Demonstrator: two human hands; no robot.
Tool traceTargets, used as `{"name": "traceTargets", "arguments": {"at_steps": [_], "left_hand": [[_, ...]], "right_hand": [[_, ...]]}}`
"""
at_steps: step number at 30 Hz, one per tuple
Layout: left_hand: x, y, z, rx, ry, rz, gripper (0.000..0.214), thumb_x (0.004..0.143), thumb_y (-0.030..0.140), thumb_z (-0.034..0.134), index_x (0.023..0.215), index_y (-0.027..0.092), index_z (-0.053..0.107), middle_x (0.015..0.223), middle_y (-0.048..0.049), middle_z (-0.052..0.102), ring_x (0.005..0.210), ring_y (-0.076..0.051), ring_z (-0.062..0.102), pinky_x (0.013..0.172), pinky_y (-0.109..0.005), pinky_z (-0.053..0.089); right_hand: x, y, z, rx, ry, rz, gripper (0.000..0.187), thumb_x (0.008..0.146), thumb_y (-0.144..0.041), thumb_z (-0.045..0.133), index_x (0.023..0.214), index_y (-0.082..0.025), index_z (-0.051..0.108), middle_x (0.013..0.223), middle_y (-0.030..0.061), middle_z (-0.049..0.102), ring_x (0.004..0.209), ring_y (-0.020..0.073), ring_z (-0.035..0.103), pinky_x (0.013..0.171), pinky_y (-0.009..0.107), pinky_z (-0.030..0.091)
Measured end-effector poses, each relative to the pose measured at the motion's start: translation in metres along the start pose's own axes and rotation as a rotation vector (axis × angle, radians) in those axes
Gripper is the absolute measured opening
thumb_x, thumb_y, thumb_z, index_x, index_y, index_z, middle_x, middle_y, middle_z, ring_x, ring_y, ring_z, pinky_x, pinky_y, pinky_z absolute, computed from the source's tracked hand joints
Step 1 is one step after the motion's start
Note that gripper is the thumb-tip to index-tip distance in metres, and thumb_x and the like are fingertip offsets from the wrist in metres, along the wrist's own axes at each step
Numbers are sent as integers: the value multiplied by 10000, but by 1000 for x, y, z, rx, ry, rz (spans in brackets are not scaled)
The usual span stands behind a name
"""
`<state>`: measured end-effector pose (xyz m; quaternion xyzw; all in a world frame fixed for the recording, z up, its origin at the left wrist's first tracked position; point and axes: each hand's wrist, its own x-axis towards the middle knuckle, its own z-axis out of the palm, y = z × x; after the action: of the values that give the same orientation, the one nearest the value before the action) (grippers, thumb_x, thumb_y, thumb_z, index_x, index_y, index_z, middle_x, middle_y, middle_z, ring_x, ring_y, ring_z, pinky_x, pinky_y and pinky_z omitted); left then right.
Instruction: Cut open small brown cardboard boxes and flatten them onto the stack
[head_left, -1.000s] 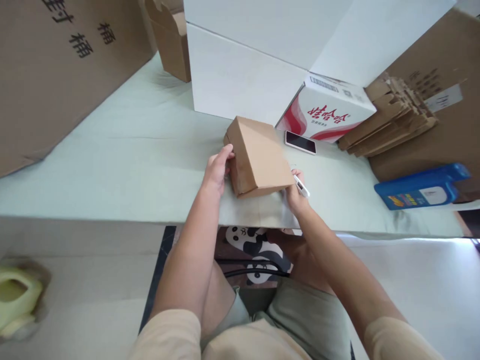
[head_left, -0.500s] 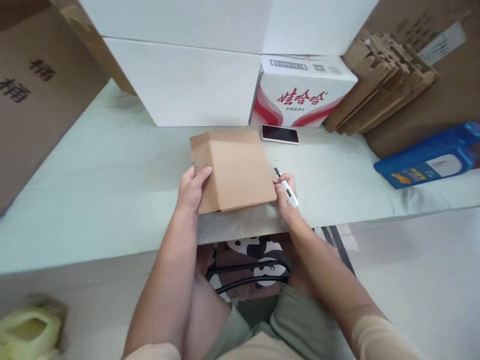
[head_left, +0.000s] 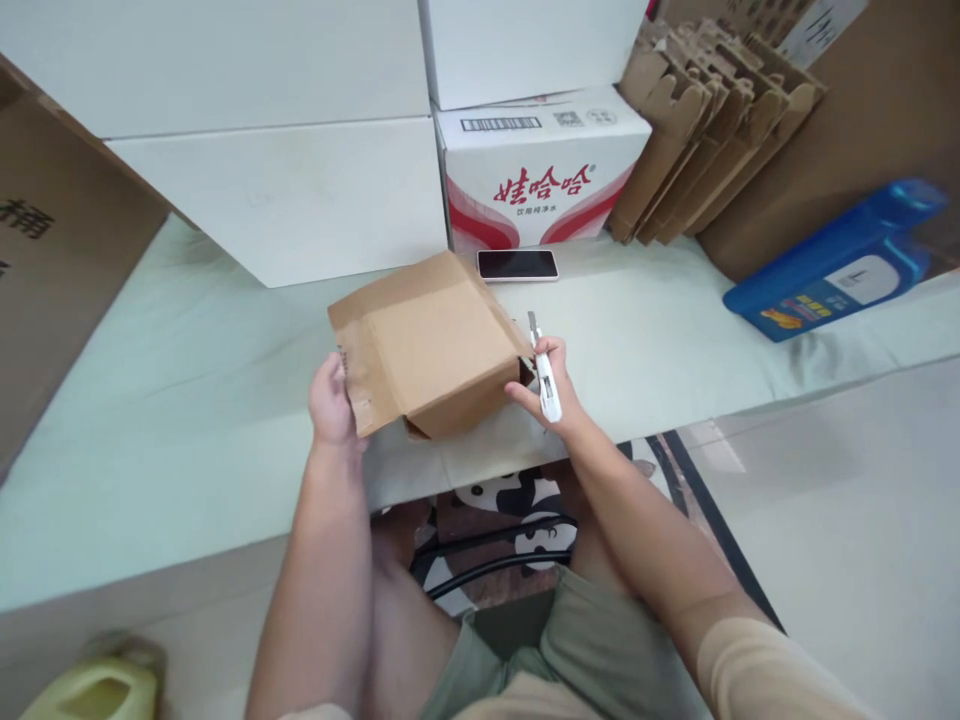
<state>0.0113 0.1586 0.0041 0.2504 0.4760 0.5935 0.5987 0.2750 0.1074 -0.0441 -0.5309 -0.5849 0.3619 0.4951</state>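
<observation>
A small brown cardboard box (head_left: 446, 345) sits in front of me, its sides now partly folded out and a flap reaching left. My left hand (head_left: 331, 402) is at the outer edge of that flap, gripping it with some fingers hidden underneath. In my right hand (head_left: 559, 390) is a white utility knife (head_left: 548, 380), its metal blade out and pointing away from me. The thumb and fingers of this hand also reach the box's right end, where a dark gap shows between folded edges.
Behind the box lies a phone (head_left: 517, 264), against a white and red carton (head_left: 544, 185). White boxes (head_left: 285, 200) are stacked at the back left. Folded cardboard (head_left: 690, 130) and a blue bottle (head_left: 832, 265) are on the right. A pale green cloth (head_left: 187, 420) covers the table.
The box has tilted and opened up, showing its front side. My left hand has shifted down and left along the flap. The knife has turned more upright in my right hand. The view has moved right.
</observation>
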Motion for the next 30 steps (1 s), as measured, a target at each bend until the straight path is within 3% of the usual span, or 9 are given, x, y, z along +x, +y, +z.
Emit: {"name": "traceTargets", "arguments": {"at_steps": [3, 7, 11, 16, 20, 25, 30], "left_hand": [[-13, -1, 0, -21, -53, -6, 416, 695, 555, 738, 947, 224, 735, 1129, -68, 785, 1260, -334, 675, 992, -413, 621], [-18, -10, -7, 50, -36, -58, 421, 614, 446, 825, 961, 218, 752, 1154, -65, 788, 1320, -341, 642, 1039, -409, 605], [-15, -20, -16, 138, 25, -65, 312, 693, 378, 785, 946, 196, 764, 1103, -104, 802, 1318, -353, 647, 1101, -446, 572], [-16, -25, -23, 313, 26, -89, 284, 763, 433, 796, 911, 192, 775, 1096, -135, 802, 1326, -352, 645, 1160, -442, 527], [-14, -27, -20, 278, 125, -39, 284, 724, 418, 808, 902, 199, 773, 1053, -104, 812, 1246, -328, 698, 1080, -409, 587], [-10, -28, -6, 166, 113, 15, 321, 700, 393, 777, 951, 195, 760, 1021, -74, 814, 1131, -277, 747, 912, -317, 640], [-13, -29, 11, 173, 124, -61, 287, 758, 385, 730, 955, 179, 755, 928, -71, 807, 937, -234, 784, 739, -264, 645]], "right_hand": [[4, -1, -5, -37, -8, 29, 643, 695, -519, 791, 1062, -289, 316, 1013, 10, 454, 922, 219, 477, 905, 414, 404], [8, -1, -6, -20, -77, 105, 621, 675, -495, 784, 1015, -279, 311, 938, -12, 418, 921, 217, 460, 932, 415, 385], [8, -1, -7, 84, -33, 137, 677, 619, -460, 825, 1016, -272, 310, 1044, 23, 460, 1047, 245, 507, 941, 401, 417], [7, 4, -11, 197, 51, 149, 790, 524, -446, 905, 1011, -274, 308, 1238, 75, 476, 1173, 266, 509, 987, 419, 437], [8, 6, -17, 251, 159, 132, 822, 506, -429, 926, 1006, -284, 289, 1169, 41, 520, 1091, 233, 549, 1001, 436, 442], [8, 4, -26, 473, 195, -8, 630, 726, -435, 788, 961, -292, 221, 861, -60, 516, 970, 178, 633, 977, 400, 484], [12, 5, -36, 532, 244, 85, 667, 679, -444, 785, 966, -300, 201, 1021, -29, 540, 813, 124, 597, 791, 322, 519]]}}
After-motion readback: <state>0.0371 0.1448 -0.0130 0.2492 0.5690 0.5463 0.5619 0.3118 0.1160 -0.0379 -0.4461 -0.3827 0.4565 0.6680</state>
